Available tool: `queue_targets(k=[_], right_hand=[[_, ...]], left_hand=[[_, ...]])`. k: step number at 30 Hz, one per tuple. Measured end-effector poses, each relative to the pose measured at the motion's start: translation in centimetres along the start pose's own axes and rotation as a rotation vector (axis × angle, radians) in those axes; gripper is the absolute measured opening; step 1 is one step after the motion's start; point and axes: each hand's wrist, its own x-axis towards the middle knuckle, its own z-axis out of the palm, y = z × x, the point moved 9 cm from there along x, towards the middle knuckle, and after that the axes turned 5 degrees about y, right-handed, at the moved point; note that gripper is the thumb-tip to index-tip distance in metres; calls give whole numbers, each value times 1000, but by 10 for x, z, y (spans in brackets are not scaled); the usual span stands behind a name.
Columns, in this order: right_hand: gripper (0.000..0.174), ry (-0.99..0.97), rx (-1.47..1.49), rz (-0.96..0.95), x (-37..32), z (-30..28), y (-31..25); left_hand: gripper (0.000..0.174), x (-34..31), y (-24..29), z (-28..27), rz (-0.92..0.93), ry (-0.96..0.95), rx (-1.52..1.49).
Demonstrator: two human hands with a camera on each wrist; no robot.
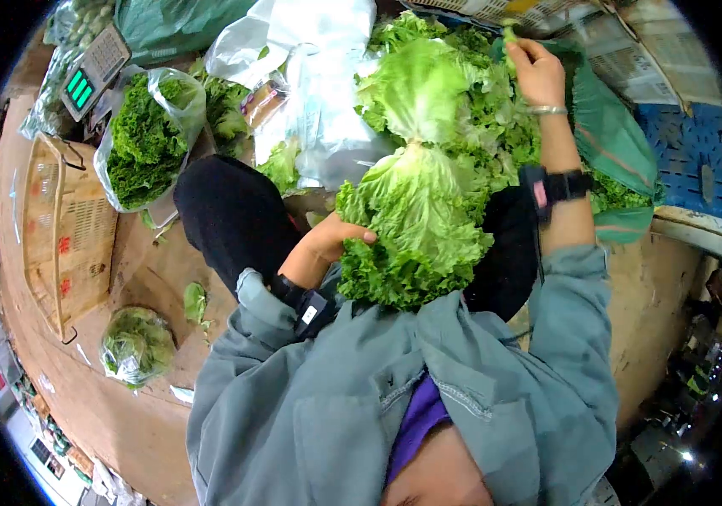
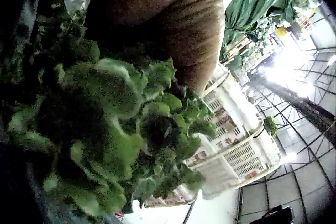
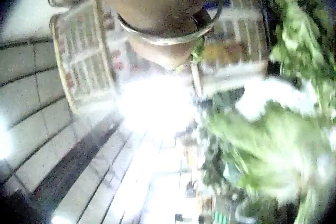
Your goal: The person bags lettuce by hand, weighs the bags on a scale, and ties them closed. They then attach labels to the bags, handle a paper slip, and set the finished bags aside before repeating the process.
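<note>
In the head view a leafy green lettuce (image 1: 428,190) lies across the lap, its curly dark-green end toward the body. The left hand (image 1: 333,239) grips this lettuce from the side, thumb on top; its other fingers are hidden under the leaves. In the left wrist view the left hand (image 2: 173,19) is close above curly leaves (image 2: 105,129). Beyond the heap of loose lettuce leaves (image 1: 500,110), the right hand (image 1: 538,74) pinches a small green leaf piece (image 1: 509,35). The right wrist view shows the right hand (image 3: 163,50) partly behind a bracelet, with a bit of green at the fingers.
Left of the knees stand a bag of curly greens (image 1: 146,139), a scale with a lit display (image 1: 80,88) and an empty-looking basket (image 1: 70,236). A bagged vegetable (image 1: 136,344) sits on the floor. White plastic bags (image 1: 315,93) lie ahead; a green sack (image 1: 610,135) is at the right.
</note>
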Motion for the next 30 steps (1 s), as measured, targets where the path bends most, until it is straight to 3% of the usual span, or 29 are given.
queue_targets(k=[1, 3, 4, 5, 6, 7, 9, 10, 12, 13, 15, 16, 18, 20, 22, 23, 24, 25, 26, 28, 30], right_hand=[[44, -10, 2, 7, 2, 4, 22], [74, 2, -590, 37, -5, 26, 66], [89, -153, -480, 24, -20, 45, 76], [84, -291, -158, 19, -51, 49, 46], [81, -423, -45, 7, -80, 57, 11], [76, -508, 113, -158, -103, 61, -34], [73, -484, 191, -322, -125, 56, -89], [70, -533, 246, -329, -128, 64, -100], [58, -883, 162, -242, -136, 101, -96], [58, -882, 162, -240, -126, 107, -91], [48, -1344, 708, -107, -148, 123, -100], [48, -1340, 706, -112, -149, 125, -95], [44, -1510, 942, -67, -157, 120, -95], [40, -1362, 976, 153, -151, 111, -85], [39, -996, 928, 132, -129, 101, -71], [41, -829, 631, -17, -125, 87, -67], [51, -845, 495, 77, -135, 85, -53], [64, -772, 390, -212, -149, 84, -31], [72, -858, 448, -90, -164, 72, -46], [75, -886, 1008, 237, -196, 86, -41], [79, -975, 1092, 225, -186, 92, -67]], left_hand=[[51, -5, -1, 0, 3, 4, -1], [50, -11, 5, -4, 32, 39, 45], [50, -11, 9, -8, 57, 70, 81], [50, -8, 18, -4, 140, 49, 104], [49, -5, 25, 1, 215, 28, 122], [49, -3, 26, 1, 199, 13, 159], [50, 0, 27, 0, 127, -22, 196], [52, -1, 29, 1, 116, 13, 238], [56, -2, 41, 14, 224, -23, 386], [56, -2, 44, 14, 222, -24, 386], [63, -6, 43, 18, 171, -93, 649], [63, -7, 42, 19, 176, -95, 653], [71, -9, 42, 32, 270, -201, 661], [77, -17, 44, 42, 296, -249, 560], [70, -31, 61, 39, 307, -197, 292], [69, -32, 63, 28, 369, -139, 369], [68, -30, 69, 15, 431, -78, 442], [64, -44, 81, 20, 554, -138, 409], [59, -56, 89, 28, 659, -221, 374], [57, -44, 83, 7, 411, -45, 155], [56, -72, 94, 21, 420, -9, 128]])
